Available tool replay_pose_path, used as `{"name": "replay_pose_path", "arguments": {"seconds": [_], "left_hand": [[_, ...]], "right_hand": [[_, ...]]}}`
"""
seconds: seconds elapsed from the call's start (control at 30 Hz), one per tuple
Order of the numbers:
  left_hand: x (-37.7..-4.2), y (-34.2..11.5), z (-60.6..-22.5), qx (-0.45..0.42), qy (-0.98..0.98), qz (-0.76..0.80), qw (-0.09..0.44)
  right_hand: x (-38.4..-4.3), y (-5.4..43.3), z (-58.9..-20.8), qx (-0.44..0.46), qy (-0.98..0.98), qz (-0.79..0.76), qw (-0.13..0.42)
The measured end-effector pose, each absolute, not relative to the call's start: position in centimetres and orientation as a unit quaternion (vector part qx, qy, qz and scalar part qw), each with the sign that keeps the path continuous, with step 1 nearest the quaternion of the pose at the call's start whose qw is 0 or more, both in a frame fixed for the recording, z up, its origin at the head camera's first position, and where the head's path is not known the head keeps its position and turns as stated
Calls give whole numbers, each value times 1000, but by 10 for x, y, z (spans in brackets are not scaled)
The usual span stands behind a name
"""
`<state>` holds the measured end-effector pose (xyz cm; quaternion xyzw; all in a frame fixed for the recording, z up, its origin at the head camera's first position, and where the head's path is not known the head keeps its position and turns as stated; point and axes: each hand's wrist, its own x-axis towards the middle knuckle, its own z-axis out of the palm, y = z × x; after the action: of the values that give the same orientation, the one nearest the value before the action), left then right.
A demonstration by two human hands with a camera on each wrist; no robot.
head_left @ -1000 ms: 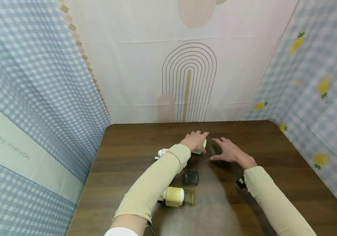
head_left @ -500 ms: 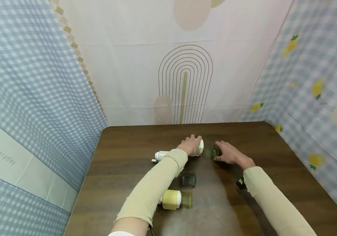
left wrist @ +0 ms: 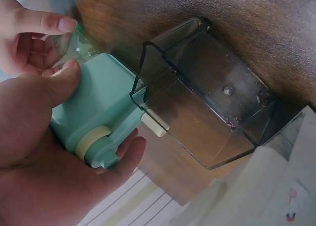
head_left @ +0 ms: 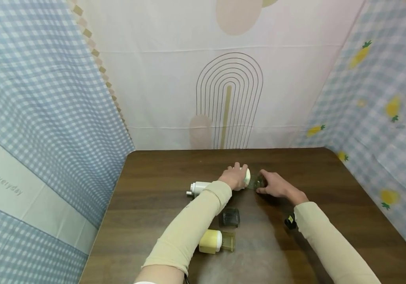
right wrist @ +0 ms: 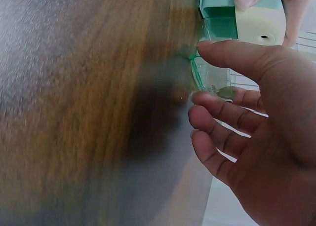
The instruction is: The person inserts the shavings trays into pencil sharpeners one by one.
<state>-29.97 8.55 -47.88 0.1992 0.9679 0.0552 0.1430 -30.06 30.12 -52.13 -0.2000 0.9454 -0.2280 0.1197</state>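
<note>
My left hand [head_left: 234, 179] grips a mint-green pencil sharpener [left wrist: 96, 90] with a cream face that has a small hole. Its thumb lies along the sharpener's flat side in the left wrist view. My right hand [head_left: 275, 185] pinches a clear green drawer [right wrist: 213, 75] between thumb and fingers. In the right wrist view, the drawer's far end lies at the sharpener's open slot. A dark clear drawer [left wrist: 217, 93] with small specks inside rests on the table near my left hand. Behind my left forearm lies a white sharpener [head_left: 198, 187].
A yellow sharpener [head_left: 210, 241] with an amber clear drawer [head_left: 228, 241] lies nearer to me, partly behind my left sleeve. A small black object [head_left: 290, 221] is beside my right sleeve. The brown table [head_left: 160, 165] ends at a white curtain [head_left: 160, 98].
My right hand, spread near the green drawer a second ago, now pinches it and has brought it left to the mint-green sharpener. My left hand keeps its grip on the sharpener.
</note>
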Motion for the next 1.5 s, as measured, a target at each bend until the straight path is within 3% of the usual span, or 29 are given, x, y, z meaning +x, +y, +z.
{"name": "replay_pose_path", "arguments": {"seconds": [1.5], "left_hand": [[-291, 88, -476, 179, 972, 45, 146]], "right_hand": [[-295, 281, -537, -190, 918, -328, 113]]}}
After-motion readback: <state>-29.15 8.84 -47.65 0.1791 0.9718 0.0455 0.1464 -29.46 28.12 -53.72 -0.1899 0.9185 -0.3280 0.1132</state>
